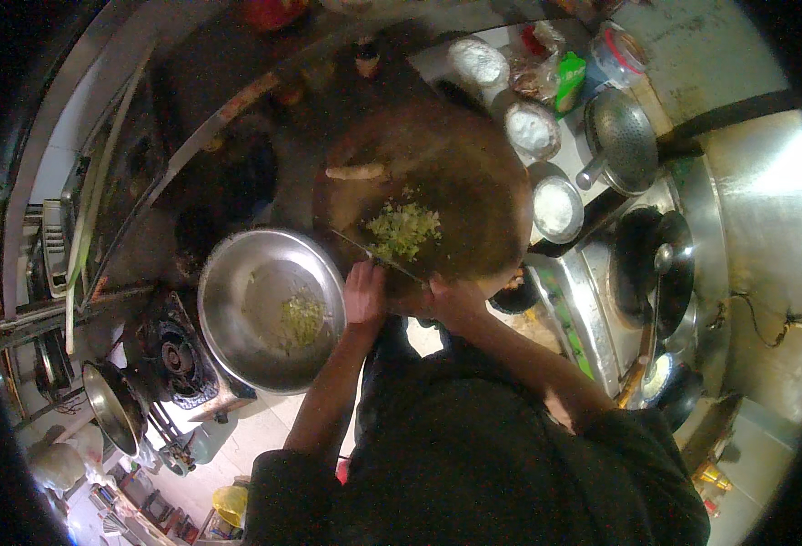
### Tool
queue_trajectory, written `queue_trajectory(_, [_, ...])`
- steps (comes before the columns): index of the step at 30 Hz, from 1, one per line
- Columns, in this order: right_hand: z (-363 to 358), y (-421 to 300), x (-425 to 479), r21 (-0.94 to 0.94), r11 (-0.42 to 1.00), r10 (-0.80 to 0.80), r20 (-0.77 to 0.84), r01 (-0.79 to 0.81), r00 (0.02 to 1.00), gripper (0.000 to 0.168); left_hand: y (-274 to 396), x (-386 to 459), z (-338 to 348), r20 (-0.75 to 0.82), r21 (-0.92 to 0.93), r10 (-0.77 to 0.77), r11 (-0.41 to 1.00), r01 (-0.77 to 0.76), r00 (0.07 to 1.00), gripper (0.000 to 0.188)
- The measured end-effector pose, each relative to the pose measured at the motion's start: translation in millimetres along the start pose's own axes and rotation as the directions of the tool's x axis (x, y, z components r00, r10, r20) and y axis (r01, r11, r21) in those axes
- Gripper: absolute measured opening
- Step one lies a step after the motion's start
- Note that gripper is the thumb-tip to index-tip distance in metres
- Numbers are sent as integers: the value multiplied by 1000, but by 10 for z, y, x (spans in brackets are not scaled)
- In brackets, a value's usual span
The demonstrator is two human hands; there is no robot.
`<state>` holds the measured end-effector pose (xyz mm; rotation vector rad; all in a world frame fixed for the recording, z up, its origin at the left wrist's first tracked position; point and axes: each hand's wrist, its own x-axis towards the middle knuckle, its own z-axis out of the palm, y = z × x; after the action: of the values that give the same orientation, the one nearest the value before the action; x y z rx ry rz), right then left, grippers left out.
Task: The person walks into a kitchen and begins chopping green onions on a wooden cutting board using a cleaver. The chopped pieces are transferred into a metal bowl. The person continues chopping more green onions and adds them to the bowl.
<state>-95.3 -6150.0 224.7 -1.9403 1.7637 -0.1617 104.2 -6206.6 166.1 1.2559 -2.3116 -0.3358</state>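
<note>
My right hand (452,300) grips a knife (397,265) at the end of its thin blade nearest me. Beside it, my left hand (365,293) has its fingertips at the blade's near side; whether they hold it is hard to see. The blade slants over the near edge of a round wooden chopping block (469,184). Just beyond it lies a loose heap of chopped green vegetable (404,228). A pale, stick-like piece (356,171) rests farther back on the block. Left of my left hand, a large steel bowl (227,341) contains more chopped greens (302,317).
Bowls of white powder (558,208) stand right of the block, near a perforated metal strainer (622,136). A dark wok (626,273) with a ladle (662,259) sits farther right. A gas burner (179,355) is left of the steel bowl, and a long green-and-white stalk (87,246) lies beyond.
</note>
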Motion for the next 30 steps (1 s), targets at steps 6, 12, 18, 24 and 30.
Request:
queue_trajectory(6, [-101,-61,4,10,999,40,101,-41,994,29,-52,6,-24,-89,46,37,998,-33,995,16])
queue_trajectory(12, [45,93,-9,83,996,11,45,-15,999,27,0,-4,-6,-32,101,-40,994,43,999,13])
queue_trajectory(18, [-96,6,-84,-25,996,90,212,-86,973,28,49,-84,-18,-11,106,-78,991,78,997,15])
queue_trajectory(24, [11,270,-69,12,1000,-14,38,13,999,33,29,38,54,16,21,-169,986,168,986,16])
queue_trajectory(30, [22,197,-179,-12,993,-117,-196,116,974,32,108,8,-67,23,16,-114,993,114,993,16])
